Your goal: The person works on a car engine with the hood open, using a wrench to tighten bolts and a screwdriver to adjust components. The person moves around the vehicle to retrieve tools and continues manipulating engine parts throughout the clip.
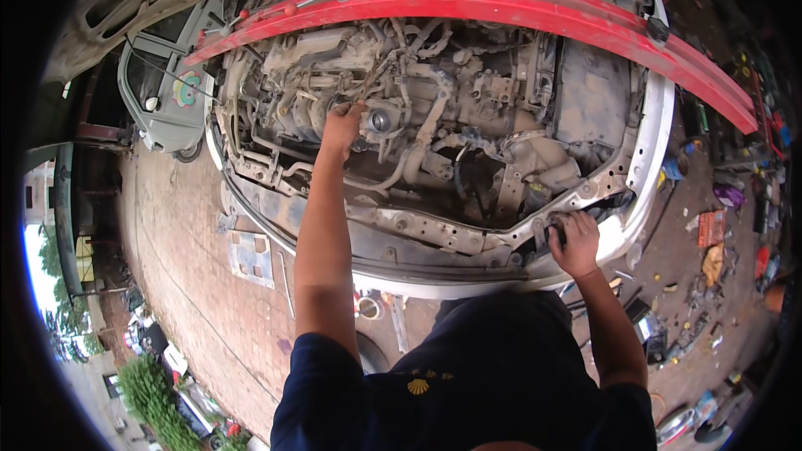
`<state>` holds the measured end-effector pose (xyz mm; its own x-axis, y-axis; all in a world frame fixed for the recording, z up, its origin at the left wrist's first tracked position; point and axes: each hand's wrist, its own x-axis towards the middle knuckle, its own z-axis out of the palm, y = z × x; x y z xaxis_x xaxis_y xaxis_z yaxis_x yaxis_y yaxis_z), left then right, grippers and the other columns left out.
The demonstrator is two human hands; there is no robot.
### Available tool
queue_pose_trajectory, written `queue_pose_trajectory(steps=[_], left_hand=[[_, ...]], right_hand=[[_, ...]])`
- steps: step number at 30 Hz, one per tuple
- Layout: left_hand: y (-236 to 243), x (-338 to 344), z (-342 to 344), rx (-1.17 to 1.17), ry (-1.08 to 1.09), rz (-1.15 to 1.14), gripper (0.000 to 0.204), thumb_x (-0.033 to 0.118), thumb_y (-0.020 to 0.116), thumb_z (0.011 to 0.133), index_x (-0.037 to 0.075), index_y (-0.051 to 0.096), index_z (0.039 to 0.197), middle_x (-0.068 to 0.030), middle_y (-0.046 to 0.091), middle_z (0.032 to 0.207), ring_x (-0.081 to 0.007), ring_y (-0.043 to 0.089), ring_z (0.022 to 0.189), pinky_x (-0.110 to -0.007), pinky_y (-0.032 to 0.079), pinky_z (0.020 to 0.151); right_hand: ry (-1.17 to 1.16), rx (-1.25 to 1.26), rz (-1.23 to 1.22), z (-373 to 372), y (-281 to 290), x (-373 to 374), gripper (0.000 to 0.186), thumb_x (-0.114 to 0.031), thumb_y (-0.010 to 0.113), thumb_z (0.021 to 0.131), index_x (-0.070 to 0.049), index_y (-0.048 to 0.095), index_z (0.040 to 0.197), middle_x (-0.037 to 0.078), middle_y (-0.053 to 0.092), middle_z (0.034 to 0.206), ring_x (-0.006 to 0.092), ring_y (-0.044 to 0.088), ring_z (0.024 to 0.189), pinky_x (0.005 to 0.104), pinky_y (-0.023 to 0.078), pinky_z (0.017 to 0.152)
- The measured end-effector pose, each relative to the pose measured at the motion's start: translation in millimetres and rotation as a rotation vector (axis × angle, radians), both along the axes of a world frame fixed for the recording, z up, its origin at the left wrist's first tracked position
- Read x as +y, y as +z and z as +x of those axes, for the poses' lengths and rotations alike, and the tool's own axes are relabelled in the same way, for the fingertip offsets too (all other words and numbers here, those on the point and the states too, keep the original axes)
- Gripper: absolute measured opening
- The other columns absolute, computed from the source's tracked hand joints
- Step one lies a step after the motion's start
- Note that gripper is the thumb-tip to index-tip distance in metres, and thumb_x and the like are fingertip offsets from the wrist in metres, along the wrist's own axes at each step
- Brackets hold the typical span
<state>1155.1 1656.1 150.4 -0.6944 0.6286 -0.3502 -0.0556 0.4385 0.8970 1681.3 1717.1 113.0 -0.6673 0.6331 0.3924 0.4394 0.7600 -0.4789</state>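
My left hand (341,128) reaches deep into a dusty engine bay, its fingers pinched together beside the round metal throttle opening (381,121). What lies between those fingertips is too small to make out. Around it are dirt-covered engine parts, with a bent pipe (439,100) to the right. My right hand (576,244) rests at the front right corner of the car, fingers curled over the metal front frame (601,188). A dark gap or part shows between its thumb and fingers.
A red support beam (468,2) with clamps spans the bay's far side. The white bumper edge (401,284) runs just before my body. Scattered parts and an orange crate (711,228) lie on the right floor. A grey-green car (171,83) stands at the left.
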Motion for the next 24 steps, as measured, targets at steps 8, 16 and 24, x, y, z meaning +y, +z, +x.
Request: queue_pose_trajectory(steps=[8,16,24], left_hand=[[-9,5,16,0.03,0.034,-0.039,0.036,0.037,0.063,0.102,0.002,0.07,0.096,0.0038,0.047,0.065,-0.0087,0.041,0.051,-0.028,0.033,0.046],[-44,-18,34,-0.01,0.021,0.042,0.033,0.034,0.063,0.102,0.003,0.067,0.091,0.0035,0.048,0.064,-0.0107,0.044,0.051,-0.03,0.039,0.049],[-77,-39,54,0.466,-0.007,0.051,0.029,0.027,0.064,0.099,-0.001,0.064,0.095,-0.0168,0.062,0.077,-0.0313,0.055,0.068,-0.04,0.046,0.067]], right_hand=[[-0.049,0.001,0.036,0,-5,-3,0.024,-0.013,0.071,0.078,-0.004,0.063,0.098,0.014,0.064,0.091,0.0346,0.061,0.083,0.0451,0.047,0.074],[-0.06,-0.004,0.092,-1,-9,-3,0.023,-0.014,0.07,0.078,-0.003,0.063,0.097,0.016,0.064,0.09,0.036,0.061,0.084,0.0461,0.048,0.076],[-0.059,-0.024,0.091,-3,-8,-4,0.023,-0.014,0.07,0.079,-0.001,0.063,0.097,0.017,0.064,0.091,0.0372,0.061,0.085,0.0465,0.048,0.075]])
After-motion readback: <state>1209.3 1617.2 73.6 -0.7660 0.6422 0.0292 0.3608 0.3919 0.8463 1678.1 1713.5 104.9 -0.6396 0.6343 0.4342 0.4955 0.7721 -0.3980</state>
